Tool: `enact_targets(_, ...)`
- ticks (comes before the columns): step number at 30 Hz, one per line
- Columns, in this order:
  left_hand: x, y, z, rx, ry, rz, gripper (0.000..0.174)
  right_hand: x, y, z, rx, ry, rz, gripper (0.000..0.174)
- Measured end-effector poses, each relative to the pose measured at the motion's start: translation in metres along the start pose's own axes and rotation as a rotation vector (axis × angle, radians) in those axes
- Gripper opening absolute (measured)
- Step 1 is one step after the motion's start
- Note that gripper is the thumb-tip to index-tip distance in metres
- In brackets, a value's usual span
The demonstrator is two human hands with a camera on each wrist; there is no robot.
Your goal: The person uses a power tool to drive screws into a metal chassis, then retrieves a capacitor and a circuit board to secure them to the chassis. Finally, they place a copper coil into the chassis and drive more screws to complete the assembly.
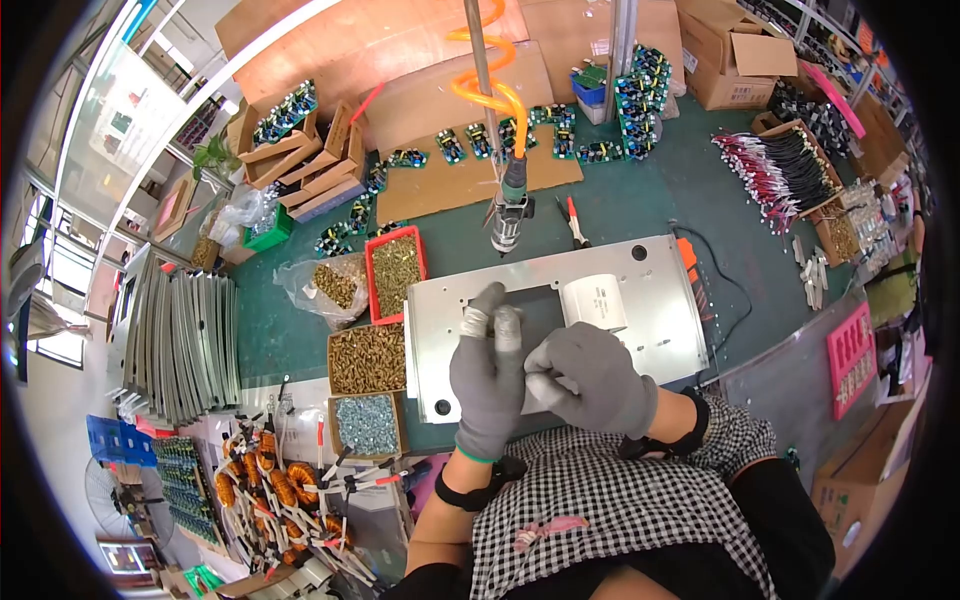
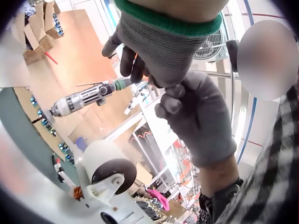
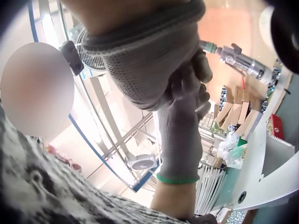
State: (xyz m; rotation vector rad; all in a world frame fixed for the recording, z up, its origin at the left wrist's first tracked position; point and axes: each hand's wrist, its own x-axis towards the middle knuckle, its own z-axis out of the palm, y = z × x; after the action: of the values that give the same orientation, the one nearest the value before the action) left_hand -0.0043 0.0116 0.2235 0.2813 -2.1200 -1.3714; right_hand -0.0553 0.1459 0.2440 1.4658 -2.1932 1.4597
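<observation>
Both hands wear grey gloves and meet over the near side of a flat metal panel (image 1: 455, 345). My left hand (image 1: 490, 375) points its fingers up toward the panel, with whitish fingertips. Against its inner side, my right hand (image 1: 600, 380) has its fingers curled; the left wrist view shows this right hand (image 2: 201, 116) close under the left one (image 2: 161, 46). Whether anything small lies between the right fingers, I cannot tell. A white cylindrical part (image 1: 594, 302) with a label sits on the panel beside a dark rectangular area (image 1: 537, 311). Beyond the panel hangs a power screwdriver (image 1: 510, 222) on an orange coiled hose.
Left of the panel stand a red bin (image 1: 373, 285) and boxes of brass-coloured screws (image 1: 366, 360) and silvery hardware (image 1: 366, 425). Stacked metal plates (image 1: 185, 340) and orange coils (image 1: 290, 485) lie farther left. Pliers (image 1: 574, 225), circuit boards (image 1: 480, 140) and bundled cables (image 1: 785, 175) lie beyond.
</observation>
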Motion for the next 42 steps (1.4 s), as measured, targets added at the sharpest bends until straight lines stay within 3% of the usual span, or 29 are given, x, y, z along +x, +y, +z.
enact_targets(2,0.005,0.011,0.0,-0.319,0.015,-0.147,0.039,0.003,0.004,-0.001,-0.053,0.022,0.01,0.014)
enact_targets(8,-0.001,0.015,0.009,-0.482,-0.116,-0.231,0.048,0.008,0.01,-0.001,-0.224,0.057,-0.088,0.017)
enact_targets(13,0.001,0.02,0.011,-0.553,-0.06,-0.298,0.05,0.007,0.008,0.002,-0.238,0.051,-0.069,0.019)
enact_targets(16,-0.001,0.01,0.013,-0.601,-0.063,-0.275,0.053,0.01,0.013,0.007,-0.256,0.156,-0.08,0.013)
enact_targets(19,0.005,0.022,0.017,-0.673,0.048,-0.334,0.058,0.011,0.009,0.005,-0.227,0.014,-0.087,0.008)
enact_targets(22,0.01,0.013,0.016,-0.565,0.063,-0.243,0.061,0.012,0.013,0.004,-0.038,-0.007,-0.074,0.01)
enact_targets(23,0.012,0.013,0.017,-0.312,0.108,-0.137,0.05,0.011,0.015,0.003,-0.022,-0.012,-0.06,0.01)
enact_targets(26,0.014,-0.008,0.012,0.175,0.008,0.182,0.035,0.002,0.021,0.006,0.029,-0.014,-0.029,0.009)
enact_targets(30,0.015,-0.003,0.014,-0.153,-0.076,-0.143,0.025,0.0,0.024,0.007,0.031,-0.034,-0.011,0.007)
enact_targets(33,0.026,0.02,0.0,0.249,-0.138,-0.098,0.029,0.004,0.024,-0.003,-0.007,-0.087,0.061,0.008)
enact_targets(35,0.03,0.012,-0.004,0.409,-0.132,0.098,0.034,0.011,0.021,-0.013,-0.041,-0.1,0.091,0.01)
enact_targets(36,0.031,0.01,-0.003,0.485,-0.132,0.194,0.036,0.014,0.019,-0.02,-0.062,-0.102,0.095,0.011)
enact_targets(42,0.034,0.008,0.002,0.785,-0.3,0.354,0.049,0.011,0.033,-0.013,-0.226,-0.139,0.05,0.013)
